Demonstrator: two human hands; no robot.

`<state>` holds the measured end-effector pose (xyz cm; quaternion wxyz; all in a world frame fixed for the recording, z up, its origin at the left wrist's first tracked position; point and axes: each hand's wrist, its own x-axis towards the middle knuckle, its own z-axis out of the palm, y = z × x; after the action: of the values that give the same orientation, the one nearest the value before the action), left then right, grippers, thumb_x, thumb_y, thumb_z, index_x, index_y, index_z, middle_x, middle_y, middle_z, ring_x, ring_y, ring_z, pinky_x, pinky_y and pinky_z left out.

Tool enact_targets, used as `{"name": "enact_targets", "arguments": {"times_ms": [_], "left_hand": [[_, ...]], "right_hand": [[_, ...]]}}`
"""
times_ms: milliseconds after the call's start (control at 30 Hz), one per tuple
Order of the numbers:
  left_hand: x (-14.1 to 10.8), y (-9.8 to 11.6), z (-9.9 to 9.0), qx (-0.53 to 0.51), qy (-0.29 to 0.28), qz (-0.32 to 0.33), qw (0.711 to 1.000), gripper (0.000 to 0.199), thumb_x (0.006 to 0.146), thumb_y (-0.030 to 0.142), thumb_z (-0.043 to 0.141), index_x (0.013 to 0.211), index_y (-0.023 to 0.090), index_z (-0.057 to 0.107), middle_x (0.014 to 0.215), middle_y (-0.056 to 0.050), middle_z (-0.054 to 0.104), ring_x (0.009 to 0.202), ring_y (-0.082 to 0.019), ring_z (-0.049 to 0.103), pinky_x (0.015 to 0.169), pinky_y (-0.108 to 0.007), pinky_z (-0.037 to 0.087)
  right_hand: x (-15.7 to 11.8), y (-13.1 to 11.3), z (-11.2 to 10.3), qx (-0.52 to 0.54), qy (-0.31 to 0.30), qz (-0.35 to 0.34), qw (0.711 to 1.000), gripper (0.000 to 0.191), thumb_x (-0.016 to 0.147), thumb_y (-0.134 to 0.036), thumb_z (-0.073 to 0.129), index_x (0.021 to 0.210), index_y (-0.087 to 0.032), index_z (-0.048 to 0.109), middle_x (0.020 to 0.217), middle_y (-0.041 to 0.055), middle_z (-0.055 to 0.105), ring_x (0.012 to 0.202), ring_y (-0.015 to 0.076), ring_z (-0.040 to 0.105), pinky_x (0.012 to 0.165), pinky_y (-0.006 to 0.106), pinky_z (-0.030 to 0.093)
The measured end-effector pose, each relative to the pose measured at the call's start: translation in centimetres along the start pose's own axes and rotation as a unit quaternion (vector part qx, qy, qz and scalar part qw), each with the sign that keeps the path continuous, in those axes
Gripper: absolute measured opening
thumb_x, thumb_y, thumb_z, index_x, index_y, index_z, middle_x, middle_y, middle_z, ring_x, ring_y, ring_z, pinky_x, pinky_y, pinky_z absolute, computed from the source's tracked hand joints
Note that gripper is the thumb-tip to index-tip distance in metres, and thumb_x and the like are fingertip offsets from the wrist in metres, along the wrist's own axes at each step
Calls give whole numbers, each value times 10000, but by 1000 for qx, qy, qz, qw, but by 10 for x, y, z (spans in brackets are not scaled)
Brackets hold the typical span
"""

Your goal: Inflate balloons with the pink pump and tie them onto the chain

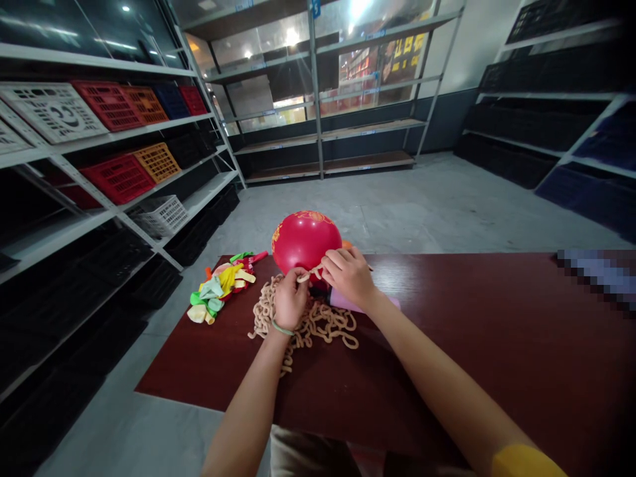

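My left hand is closed on a strand of the beige cord, whose loose coils lie in a heap on the table under it. My right hand pinches the same strand just to the right, so a short length runs between the two hands. Right behind them rests an inflated red balloon with yellow print; its lower part is hidden by my fingers. Beneath my right hand lies a pale purple cylinder with a dark end, partly covered.
A pile of uninflated balloons in several colours lies at the table's left edge. Something orange shows behind my right hand. The brown table stretches right. Shelves with crates stand left; racks stand behind.
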<state>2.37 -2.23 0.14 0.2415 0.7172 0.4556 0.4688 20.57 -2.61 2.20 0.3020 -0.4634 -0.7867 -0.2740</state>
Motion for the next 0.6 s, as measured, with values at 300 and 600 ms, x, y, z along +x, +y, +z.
{"name": "enact_targets", "arguments": {"times_ms": [300,600], "left_hand": [[18,-7,5,-36,67,-10,997,176,915,354,561,941,196,636,805,-26,707,710,-156,663,671,-252,497],[52,17,39,-98,-20,2,995,571,873,220,622,1407,207,421,1300,-160,625,985,-195,711,888,-349,543]], "right_hand": [[14,5,-22,95,-31,16,995,173,962,-187,481,1068,-201,617,1010,53,656,908,184,582,821,323,425],[4,46,-34,137,-59,95,984,353,858,-36,455,1134,-213,588,1069,64,655,1007,211,604,833,348,478]]}}
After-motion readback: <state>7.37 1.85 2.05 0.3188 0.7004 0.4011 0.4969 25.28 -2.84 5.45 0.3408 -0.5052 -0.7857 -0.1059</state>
